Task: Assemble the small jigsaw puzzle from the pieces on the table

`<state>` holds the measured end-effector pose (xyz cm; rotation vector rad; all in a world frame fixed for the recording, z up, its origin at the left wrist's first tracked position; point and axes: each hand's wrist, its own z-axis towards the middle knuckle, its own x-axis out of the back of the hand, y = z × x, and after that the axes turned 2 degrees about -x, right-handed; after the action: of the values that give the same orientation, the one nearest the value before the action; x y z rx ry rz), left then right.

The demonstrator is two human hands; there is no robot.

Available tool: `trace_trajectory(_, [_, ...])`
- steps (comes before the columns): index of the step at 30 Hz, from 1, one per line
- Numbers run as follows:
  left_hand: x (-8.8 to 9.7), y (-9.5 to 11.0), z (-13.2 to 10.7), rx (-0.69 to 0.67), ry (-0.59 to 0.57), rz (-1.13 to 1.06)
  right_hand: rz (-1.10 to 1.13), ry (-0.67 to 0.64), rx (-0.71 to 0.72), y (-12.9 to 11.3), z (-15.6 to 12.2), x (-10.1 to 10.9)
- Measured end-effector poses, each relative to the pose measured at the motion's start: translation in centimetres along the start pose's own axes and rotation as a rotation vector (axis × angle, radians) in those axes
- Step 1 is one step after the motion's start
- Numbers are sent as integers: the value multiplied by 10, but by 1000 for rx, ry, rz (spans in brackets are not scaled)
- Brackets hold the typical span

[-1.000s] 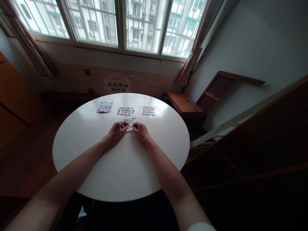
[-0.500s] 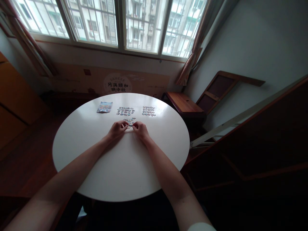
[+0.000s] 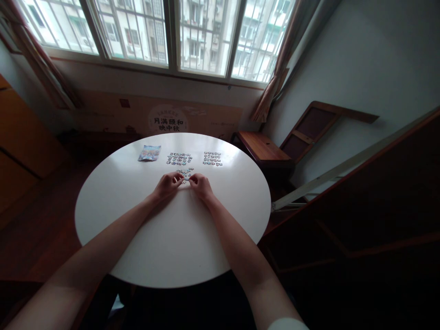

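Between the fingertips of both my hands is a small jigsaw puzzle piece (image 3: pixel 186 179), held just above the white table. My left hand (image 3: pixel 169 182) pinches it from the left side, and my right hand (image 3: pixel 200 184) pinches it from the right. Right behind the fingers lies a loose cluster of puzzle pieces (image 3: pixel 186 171). Farther back, several more pieces (image 3: pixel 179 158) are spread in rough rows, and to the right of them another group of pieces (image 3: pixel 212 158) lies in neat rows. How the held piece is shaped cannot be made out.
A colourful picture sheet or packet (image 3: pixel 150 153) lies at the back left of the round white table (image 3: pixel 165 256). Beyond the table's right edge stands a wooden chair (image 3: pixel 264 147). A dark wooden panel (image 3: pixel 378 197) slopes up on the right, and barred windows (image 3: pixel 206 36) run behind.
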<state>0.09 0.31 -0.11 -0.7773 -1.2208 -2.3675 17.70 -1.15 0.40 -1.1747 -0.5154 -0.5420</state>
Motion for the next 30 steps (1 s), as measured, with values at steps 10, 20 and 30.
trace_trajectory(10, [1,3,-1,5,47,16,51,27,-14,1,1,-1])
trace_trajectory(20, [1,2,-1,-7,7,-8,32,27,-11,2,1,-2])
trace_trajectory(30, [0,0,-1,-5,5,12,14,23,-12,0,1,-1])
